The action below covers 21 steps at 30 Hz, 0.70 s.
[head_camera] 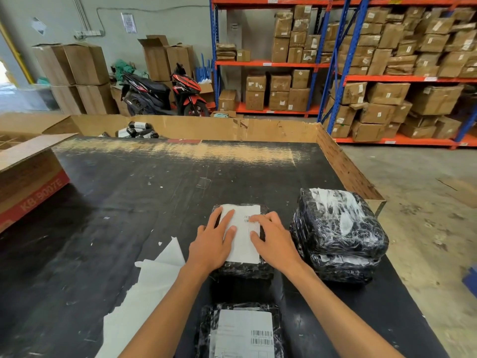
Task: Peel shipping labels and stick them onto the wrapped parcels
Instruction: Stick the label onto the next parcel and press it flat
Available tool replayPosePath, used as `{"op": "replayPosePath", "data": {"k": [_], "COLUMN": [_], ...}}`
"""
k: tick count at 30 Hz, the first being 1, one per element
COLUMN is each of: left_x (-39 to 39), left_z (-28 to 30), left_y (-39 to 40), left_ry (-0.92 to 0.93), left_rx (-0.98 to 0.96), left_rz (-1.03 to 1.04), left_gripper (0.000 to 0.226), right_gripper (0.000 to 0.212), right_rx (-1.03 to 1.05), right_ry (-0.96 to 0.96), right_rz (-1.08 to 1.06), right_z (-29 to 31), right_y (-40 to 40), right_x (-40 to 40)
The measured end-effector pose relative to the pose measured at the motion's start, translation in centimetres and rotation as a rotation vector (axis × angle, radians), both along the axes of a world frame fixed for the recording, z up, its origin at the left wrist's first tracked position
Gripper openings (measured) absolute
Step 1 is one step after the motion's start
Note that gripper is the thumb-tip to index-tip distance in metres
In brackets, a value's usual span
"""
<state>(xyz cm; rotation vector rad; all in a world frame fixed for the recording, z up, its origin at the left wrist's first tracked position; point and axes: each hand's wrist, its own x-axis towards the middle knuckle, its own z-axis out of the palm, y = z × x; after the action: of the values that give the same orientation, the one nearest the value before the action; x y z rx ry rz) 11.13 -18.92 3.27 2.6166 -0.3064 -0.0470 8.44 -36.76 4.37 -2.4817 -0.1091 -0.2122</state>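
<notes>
A black wrapped parcel (245, 270) lies on the black table (129, 202) in front of me, with a white shipping label (245, 244) on its top. My left hand (214, 244) presses flat on the label's left side with straight fingers. My right hand (273, 239) presses flat on its right side. Closer to me lies another black parcel (206, 329) carrying a barcode label (245, 334). To the right stands a stack of black wrapped parcels (340, 236), the top one labelled under clear film.
White backing sheets (144, 293) lie on the table left of my arms. A cardboard box (28, 182) with red print sits at the left edge. A cardboard wall (232, 130) borders the table's far and right sides. Shelves of cartons (387, 73) and a motorbike (165, 91) stand beyond.
</notes>
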Motion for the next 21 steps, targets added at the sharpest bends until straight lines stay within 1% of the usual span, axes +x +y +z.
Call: {"op": "replayPosePath", "data": {"k": [4, 7, 9, 13, 16, 18, 21], "left_x": [1.1, 1.5, 1.4, 1.0, 1.1, 1.1, 1.0], "left_z": [0.4, 0.8, 0.8, 0.6, 0.3, 0.2, 0.1], "left_y": [0.0, -0.4, -0.8, -0.8, -0.8, -0.8, -1.0], "left_ry": [0.039, 0.043, 0.032, 0.012, 0.012, -0.005, -0.077], "left_rx": [-0.002, -0.026, -0.03, -0.043, -0.049, -0.058, -0.006], "left_rz": [0.013, 0.069, 0.111, 0.137, 0.144, 0.146, 0.091], "left_gripper": [0.053, 0.051, 0.05, 0.053, 0.053, 0.048, 0.042], "right_gripper": [0.051, 0.055, 0.057, 0.066, 0.07, 0.068, 0.058], "right_rx": [-0.14, -0.244, -0.269, -0.242, -0.204, -0.185, -0.18], "right_ry": [0.089, 0.142, 0.154, 0.221, 0.254, 0.257, 0.263], "right_rz": [0.017, -0.013, -0.04, -0.093, -0.081, -0.038, 0.047], "right_z": [0.3, 0.6, 0.5, 0.5, 0.8, 0.9, 1.0], "right_y": [0.2, 0.6, 0.9, 0.9, 0.5, 0.3, -0.2], "right_x": [0.8, 1.4, 1.8, 2.4, 2.7, 2.6, 2.4]}}
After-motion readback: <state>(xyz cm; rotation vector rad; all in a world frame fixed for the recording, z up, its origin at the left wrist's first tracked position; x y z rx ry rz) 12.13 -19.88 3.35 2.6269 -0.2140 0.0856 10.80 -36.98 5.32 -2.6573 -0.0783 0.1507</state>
